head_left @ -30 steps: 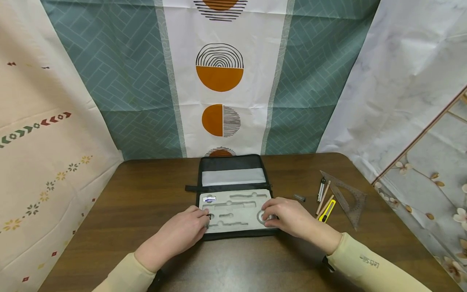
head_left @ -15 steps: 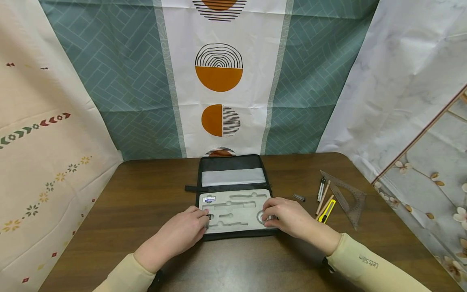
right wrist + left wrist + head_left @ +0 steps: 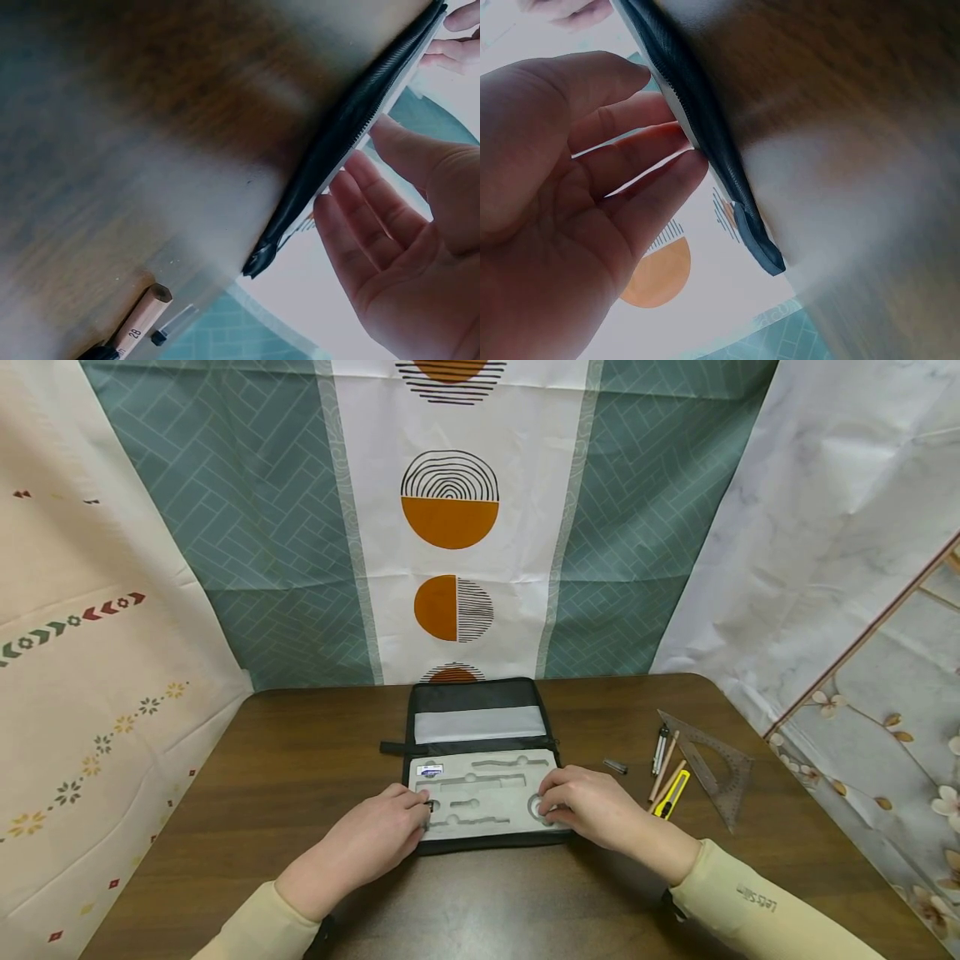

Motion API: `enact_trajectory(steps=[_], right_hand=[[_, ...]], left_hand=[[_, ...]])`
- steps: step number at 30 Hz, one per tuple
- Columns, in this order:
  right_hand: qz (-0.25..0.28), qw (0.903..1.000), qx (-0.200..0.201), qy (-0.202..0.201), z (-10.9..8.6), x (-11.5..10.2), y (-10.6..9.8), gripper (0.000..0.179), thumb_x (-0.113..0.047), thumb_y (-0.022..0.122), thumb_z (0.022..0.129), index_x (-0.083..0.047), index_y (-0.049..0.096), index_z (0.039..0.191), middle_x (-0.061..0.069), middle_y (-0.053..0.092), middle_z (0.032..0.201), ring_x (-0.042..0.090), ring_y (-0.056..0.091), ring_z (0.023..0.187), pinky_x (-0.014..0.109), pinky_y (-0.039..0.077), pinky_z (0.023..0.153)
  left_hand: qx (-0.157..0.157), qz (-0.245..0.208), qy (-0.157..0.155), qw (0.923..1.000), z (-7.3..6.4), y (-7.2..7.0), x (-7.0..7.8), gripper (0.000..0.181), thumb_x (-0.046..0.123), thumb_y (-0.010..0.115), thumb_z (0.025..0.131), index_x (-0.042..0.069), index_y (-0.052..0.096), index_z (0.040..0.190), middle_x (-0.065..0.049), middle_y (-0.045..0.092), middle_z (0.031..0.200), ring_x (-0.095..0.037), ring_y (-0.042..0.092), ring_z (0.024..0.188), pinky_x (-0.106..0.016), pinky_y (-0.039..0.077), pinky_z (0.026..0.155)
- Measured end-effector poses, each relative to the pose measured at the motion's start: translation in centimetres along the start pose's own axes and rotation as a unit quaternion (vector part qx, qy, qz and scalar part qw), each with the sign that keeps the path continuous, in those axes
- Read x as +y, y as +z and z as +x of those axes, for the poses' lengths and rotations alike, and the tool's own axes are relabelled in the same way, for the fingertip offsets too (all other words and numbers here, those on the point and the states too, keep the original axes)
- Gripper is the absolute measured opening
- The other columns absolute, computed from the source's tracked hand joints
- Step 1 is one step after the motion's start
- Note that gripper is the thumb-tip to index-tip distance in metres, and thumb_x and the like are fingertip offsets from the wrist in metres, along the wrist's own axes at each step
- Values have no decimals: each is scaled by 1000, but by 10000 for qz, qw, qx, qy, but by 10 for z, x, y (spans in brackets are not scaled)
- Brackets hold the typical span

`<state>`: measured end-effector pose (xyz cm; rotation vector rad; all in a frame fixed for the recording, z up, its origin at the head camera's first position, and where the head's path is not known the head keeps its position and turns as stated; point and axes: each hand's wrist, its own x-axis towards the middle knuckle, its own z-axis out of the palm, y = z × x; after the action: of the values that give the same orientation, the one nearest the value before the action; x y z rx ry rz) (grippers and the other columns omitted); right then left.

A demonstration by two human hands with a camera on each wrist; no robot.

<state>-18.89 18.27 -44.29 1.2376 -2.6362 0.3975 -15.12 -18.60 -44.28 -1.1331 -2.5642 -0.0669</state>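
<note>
The pale foam tray (image 3: 497,797) lies between my two hands, seated in the near half of the unfolded black case (image 3: 474,697), and its long axis runs crosswise, from one hand to the other. My left hand (image 3: 384,825) is at its left end, fingertips over the foam by a small recess; my right hand (image 3: 592,800) is at the other end, fingertips at the round groove (image 3: 533,807). Neither hand is clearly nearer: each has an end of the tray under its fingers. In both wrist views my thumb stands apart from my fingers, which reach out loosely with their tips at the tray; I see nothing clamped in either hand. How hard the tips bear on the foam I cannot tell.

The case's far flap lies flat beyond both hands. Right of my right hand, well apart from the tray, are a yellow cutter (image 3: 672,794), two pencils (image 3: 664,767) and a set square (image 3: 738,782); a small grey piece (image 3: 616,767) lies nearer, just beyond that hand.
</note>
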Motion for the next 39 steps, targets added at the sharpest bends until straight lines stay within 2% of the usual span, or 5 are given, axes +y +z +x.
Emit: enact_trajectory(steps=[12, 19, 27, 32, 39], right_hand=[[-55, 10000, 10, -3, -2, -2, 0, 20, -9, 95, 87, -20, 85, 99, -3, 75, 115, 16, 70, 105, 35, 63, 82], [-113, 9996, 258, 45, -6, 1, -2, 31, -12, 92, 91, -17, 82, 119, -4, 74, 120, 15, 72, 108, 38, 64, 82], [-401, 9953, 552, 694, -16, 16, -15, 51, -24, 89, 97, -9, 73, 143, 9, 70, 145, 31, 67, 132, 53, 60, 100], [-517, 9913, 561, 1068, -26, 29, -23, 63, -27, 90, 95, -6, 66, 151, 14, 66, 151, 36, 64, 137, 57, 56, 107], [-608, 9826, 446, 1699, -36, 46, -31, 70, -27, 92, 93, -4, 63, 153, 17, 63, 153, 41, 62, 138, 61, 56, 103]], left_hand=[[-25, -2, -56, 10000, 0, 0, 1, 13, 10, 90, 91, 9, 81, 99, -12, 79, 125, -26, 70, 103, -34, 64, 82], [-1, -26, 1, 10000, 1, 0, 0, 15, 10, 91, 89, 11, 80, 99, -13, 79, 125, -27, 70, 103, -33, 64, 80], [19, -38, 19, 10000, 3, -2, -1, 16, 10, 91, 89, 10, 80, 100, -14, 79, 125, -27, 70, 103, -34, 64, 80], [12, -41, -6, 10000, 2, 0, -2, 16, 9, 92, 89, 9, 80, 100, -14, 79, 125, -28, 71, 102, -35, 64, 81], [-99, -121, -53, 9999, 1, -2, 0, 16, 9, 91, 90, 10, 81, 101, -14, 79, 126, -28, 70, 104, -35, 64, 82]])
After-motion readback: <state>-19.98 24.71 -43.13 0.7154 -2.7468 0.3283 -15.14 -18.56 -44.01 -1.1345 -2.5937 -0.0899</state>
